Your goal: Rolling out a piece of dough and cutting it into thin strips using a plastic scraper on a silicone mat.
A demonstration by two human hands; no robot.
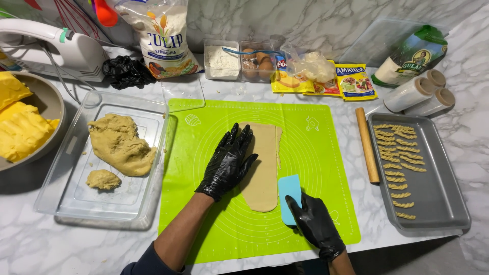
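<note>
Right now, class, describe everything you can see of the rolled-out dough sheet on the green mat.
The dough sheet is pale tan, flat and smooth, a long strip with a rounded near end. It lies on the green mat. Thin strips are cut along its right edge. The gloved left hand presses flat on its left side; the right hand holds a light-blue scraper against its lower right edge.

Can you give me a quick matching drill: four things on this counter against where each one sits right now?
Things:
1. rolled dough sheet
2. blue scraper
3. twisted dough pieces
4. wooden rolling pin

Places:
A. in the grey baking tray
B. held in the right hand
C. on the counter between the green mat and the tray
D. under the flat left hand, on the green mat

Pairs: 1-D, 2-B, 3-A, 4-C
</note>
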